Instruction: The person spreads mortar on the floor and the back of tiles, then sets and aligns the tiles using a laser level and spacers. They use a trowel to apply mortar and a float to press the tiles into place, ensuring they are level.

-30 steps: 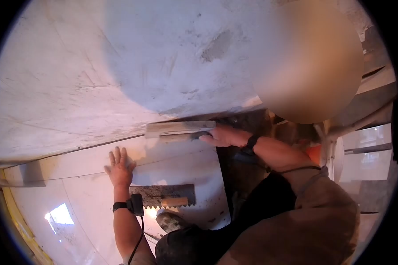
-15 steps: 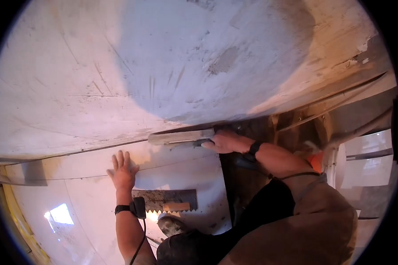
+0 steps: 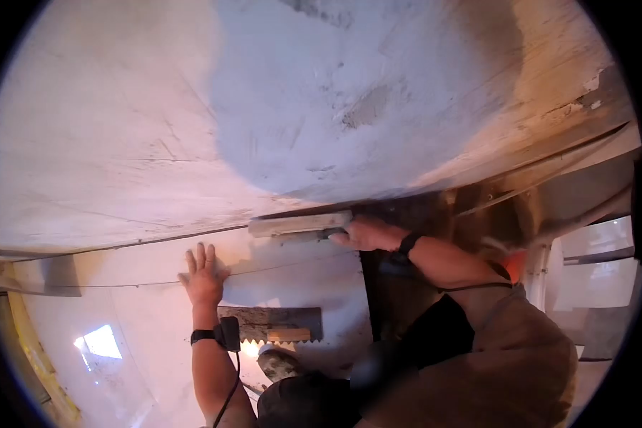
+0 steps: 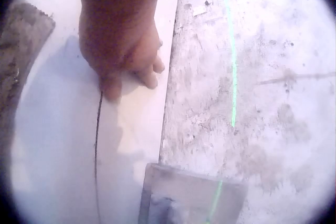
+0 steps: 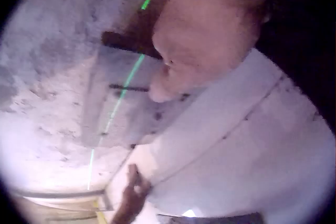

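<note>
My right hand (image 3: 369,233) grips the handle of a flat rectangular finishing trowel (image 3: 285,226). The trowel lies lengthwise along the seam between a white board and the wall. In the right wrist view its grey blade (image 5: 105,113) extends beyond my knuckles. My left hand (image 3: 205,282) rests on the white board (image 3: 299,274) with fingers spread, near a pencil-thin line across it. A notched trowel (image 3: 260,319) with a wooden handle (image 3: 289,334) lies on the board between my left wrist and a shoe (image 3: 278,364).
A rough, stained whitish wall (image 3: 143,135) fills the upper part. Right of the board's edge lies a dark recess (image 3: 399,285). A grey strip (image 3: 60,277) lies at the far left, by a yellow-edged frame (image 3: 39,357). Light-coloured panels (image 3: 603,264) stand at far right.
The head view has shifted, so hands, board and both trowels appear slightly lower and further right. Both hands keep nearly the same places on the board and seam.
</note>
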A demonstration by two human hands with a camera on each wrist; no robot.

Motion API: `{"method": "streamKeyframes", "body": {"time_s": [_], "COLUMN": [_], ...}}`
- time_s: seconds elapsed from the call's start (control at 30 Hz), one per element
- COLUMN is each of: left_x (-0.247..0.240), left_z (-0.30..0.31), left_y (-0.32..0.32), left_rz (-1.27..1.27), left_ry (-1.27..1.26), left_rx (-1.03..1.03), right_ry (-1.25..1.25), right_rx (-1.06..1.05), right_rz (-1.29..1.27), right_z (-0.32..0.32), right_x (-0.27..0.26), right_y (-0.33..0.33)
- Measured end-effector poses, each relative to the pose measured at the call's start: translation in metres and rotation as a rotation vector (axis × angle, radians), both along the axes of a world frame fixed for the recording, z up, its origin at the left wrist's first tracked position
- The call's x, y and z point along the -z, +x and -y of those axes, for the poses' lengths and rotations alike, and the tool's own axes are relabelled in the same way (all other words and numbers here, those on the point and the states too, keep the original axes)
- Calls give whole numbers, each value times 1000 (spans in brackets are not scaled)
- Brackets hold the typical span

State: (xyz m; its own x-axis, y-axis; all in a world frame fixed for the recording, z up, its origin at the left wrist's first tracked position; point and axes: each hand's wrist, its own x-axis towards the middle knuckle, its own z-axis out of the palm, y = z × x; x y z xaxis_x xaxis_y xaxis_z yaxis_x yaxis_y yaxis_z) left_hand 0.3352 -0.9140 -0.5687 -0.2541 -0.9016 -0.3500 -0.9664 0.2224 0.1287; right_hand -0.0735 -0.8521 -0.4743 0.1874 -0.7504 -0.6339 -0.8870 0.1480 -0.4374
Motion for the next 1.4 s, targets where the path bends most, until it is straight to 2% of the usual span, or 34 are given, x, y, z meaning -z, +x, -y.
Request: {"method": "streamKeyframes", "body": {"time_s": [0.03, 0.13, 0.23, 0.33, 0.43, 0.47, 0.57, 0.67, 0.77, 0.83, 0.9, 1.0, 1.1, 1.13, 1.23, 1.27, 1.4], "left_x": [-1, -10, -19, -19, -20, -15, -5, -1, 5, 11, 10, 30, 28, 28, 32, 31, 34], "left_z": [-1, 1, 0, 0, 2, 0, -1, 1, -3, -4, -2, 12, 28, 35, 47, 48, 45], "left_y": [-2, -6, -8, -9, -11, -8, 0, -1, 3, 10, 23, 71, 143, 164, 202, 209, 208], "left_rz": [3, 22, 1, 14, 16, 3, 22, 48, -18, -28, -117, -102, -56, -51, -100, -128, -185], "left_ry": [10, 31, 48, 58, 57, 40, 20, 10, -36, -84, -111, -305, -414, -413, -410, -414, -449], "left_rx": [0, -20, -63, -70, -48, -35, -1, -5, -16, 15, -7, -193, -339, -348, -361, -363, -372], "right_ry": [126, -164, -340, -167, -355, -268, -289, -357, -285, -473, -600, -368, -465, -517, -512, -570, -243], "right_rx": [19, -31, -46, -92, -105, -71, -118, -32, -5, -71, -94, -167, -99, -33, -43, -104, -92], "right_rz": [-104, 21, 200, -30, 38, 36, 84, 71, 41, 340, 337, 404, 442, 490, 434, 417, 331], "right_z": [6, -7, -16, 3, 5, 3, 5, 14, 9, 11, 8, 18, 27, 30, 48, 53, 75], "right_x": [-12, 13, 45, 43, 44, 42, 49, 15, 9, 18, 3, -13, -30, -19, 2, 22, 37], "right_y": [8, 3, 3, 12, 18, 19, 19, 36, 47, 56, 82, 111, 177, 199, 247, 253, 282]}}
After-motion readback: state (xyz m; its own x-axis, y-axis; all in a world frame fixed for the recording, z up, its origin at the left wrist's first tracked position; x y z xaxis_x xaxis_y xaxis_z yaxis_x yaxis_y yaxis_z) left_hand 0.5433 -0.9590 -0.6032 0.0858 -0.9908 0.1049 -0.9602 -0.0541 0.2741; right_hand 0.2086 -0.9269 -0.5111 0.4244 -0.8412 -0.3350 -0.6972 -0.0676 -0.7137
